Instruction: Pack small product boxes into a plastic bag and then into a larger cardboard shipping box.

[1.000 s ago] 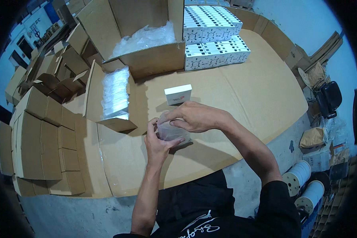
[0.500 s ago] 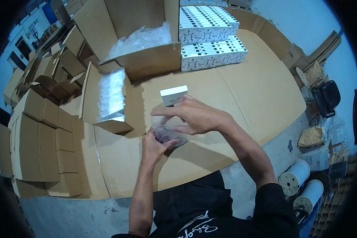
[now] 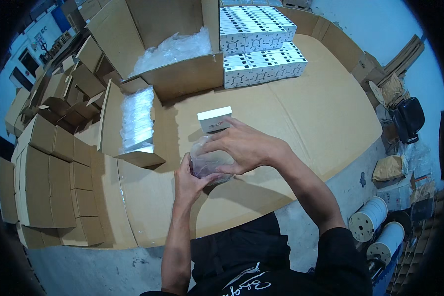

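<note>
Over the cardboard-covered table, my left hand [image 3: 188, 181] grips the lower left side of a clear plastic bag [image 3: 205, 167], its thumb across the near side. What the bag contains is hard to make out. My right hand [image 3: 246, 147] comes over from the right, fingers bent onto the bag's upper part and thumb near its lower right. Just beyond the hands stands a small white box [image 3: 214, 120] with a little print on its front.
At the left, an open carton [image 3: 141, 157] holds a row of plastic-wrapped packets. Behind it, a larger carton [image 3: 182, 76] contains clear plastic bags. White printed boxes [image 3: 264, 69] are stacked at the back. Brown cartons [image 3: 37, 185] line the left edge; cable spools [image 3: 367, 218] sit lower right.
My right hand's fingers have curled down onto the plastic bag, which now bulges up higher beneath them. My left hand keeps its grip, shifted very slightly.
</note>
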`<action>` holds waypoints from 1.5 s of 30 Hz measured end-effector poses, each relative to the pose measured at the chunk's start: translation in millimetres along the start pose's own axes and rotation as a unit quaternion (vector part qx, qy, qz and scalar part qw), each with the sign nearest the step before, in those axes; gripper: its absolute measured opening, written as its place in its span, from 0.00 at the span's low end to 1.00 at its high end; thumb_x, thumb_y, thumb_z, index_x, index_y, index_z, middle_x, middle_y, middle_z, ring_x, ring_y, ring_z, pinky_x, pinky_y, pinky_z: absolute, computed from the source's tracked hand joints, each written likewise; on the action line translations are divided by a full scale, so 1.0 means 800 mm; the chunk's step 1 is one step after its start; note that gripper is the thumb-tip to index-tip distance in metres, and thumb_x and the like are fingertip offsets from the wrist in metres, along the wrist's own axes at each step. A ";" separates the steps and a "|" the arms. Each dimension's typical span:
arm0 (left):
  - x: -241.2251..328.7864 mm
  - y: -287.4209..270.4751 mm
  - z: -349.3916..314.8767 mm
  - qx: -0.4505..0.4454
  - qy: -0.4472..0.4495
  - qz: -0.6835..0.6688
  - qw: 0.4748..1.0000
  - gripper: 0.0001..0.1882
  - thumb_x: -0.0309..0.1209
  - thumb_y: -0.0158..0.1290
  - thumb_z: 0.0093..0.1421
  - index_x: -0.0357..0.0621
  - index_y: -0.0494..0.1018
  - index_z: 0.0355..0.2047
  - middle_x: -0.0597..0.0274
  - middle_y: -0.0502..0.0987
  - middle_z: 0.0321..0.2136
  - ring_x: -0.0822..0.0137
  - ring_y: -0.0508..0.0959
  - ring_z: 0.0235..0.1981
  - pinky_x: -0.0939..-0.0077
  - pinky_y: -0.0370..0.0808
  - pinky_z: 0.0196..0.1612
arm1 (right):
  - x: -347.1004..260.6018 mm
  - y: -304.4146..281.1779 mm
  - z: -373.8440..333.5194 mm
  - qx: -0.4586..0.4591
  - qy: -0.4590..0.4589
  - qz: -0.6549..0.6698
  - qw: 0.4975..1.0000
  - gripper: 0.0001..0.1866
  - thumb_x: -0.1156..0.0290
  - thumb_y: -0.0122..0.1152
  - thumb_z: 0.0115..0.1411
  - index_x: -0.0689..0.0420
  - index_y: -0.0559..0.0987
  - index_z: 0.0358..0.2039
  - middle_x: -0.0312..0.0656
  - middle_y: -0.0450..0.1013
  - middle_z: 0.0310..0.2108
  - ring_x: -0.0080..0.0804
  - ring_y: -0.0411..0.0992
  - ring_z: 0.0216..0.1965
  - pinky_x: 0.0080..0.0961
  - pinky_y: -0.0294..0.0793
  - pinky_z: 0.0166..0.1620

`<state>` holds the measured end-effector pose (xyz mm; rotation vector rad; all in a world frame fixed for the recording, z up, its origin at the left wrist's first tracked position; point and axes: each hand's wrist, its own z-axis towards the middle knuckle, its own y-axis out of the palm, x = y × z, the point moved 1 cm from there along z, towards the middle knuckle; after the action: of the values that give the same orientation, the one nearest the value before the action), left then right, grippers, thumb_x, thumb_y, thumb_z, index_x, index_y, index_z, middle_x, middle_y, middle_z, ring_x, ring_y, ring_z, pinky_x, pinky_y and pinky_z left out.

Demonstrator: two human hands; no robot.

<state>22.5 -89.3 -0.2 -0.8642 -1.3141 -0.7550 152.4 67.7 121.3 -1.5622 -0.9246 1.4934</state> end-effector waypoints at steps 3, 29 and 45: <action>-0.011 -0.003 0.001 0.001 0.007 0.015 1.000 0.37 0.31 0.78 0.44 0.37 0.72 0.53 0.55 0.83 0.43 0.66 0.83 0.44 0.70 0.80 0.48 | -0.010 -0.012 0.003 -0.109 0.084 -0.021 0.990 0.34 0.58 0.71 0.53 0.49 0.76 0.61 0.45 0.77 0.57 0.48 0.72 0.62 0.61 0.49 0.74; -0.010 0.002 0.007 0.022 0.034 0.027 0.999 0.36 0.30 0.78 0.43 0.37 0.73 0.51 0.56 0.83 0.43 0.67 0.83 0.43 0.70 0.81 0.48 | 0.124 0.081 -0.002 0.488 0.105 0.325 0.803 0.22 0.84 0.64 0.61 0.59 0.73 0.55 0.43 0.77 0.47 0.30 0.78 0.43 0.27 0.85 0.44; -0.009 -0.001 0.010 0.023 0.037 0.000 0.999 0.34 0.29 0.78 0.45 0.36 0.73 0.50 0.57 0.83 0.43 0.70 0.82 0.43 0.72 0.81 0.48 | 0.108 0.100 0.000 0.365 0.016 0.701 0.612 0.14 0.78 0.64 0.67 0.53 0.68 0.47 0.42 0.77 0.41 0.28 0.77 0.44 0.27 0.77 0.45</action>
<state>16.9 -82.7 -7.3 -0.7918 -1.2625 -0.7468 155.9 110.1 11.1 -1.5162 1.2998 2.2825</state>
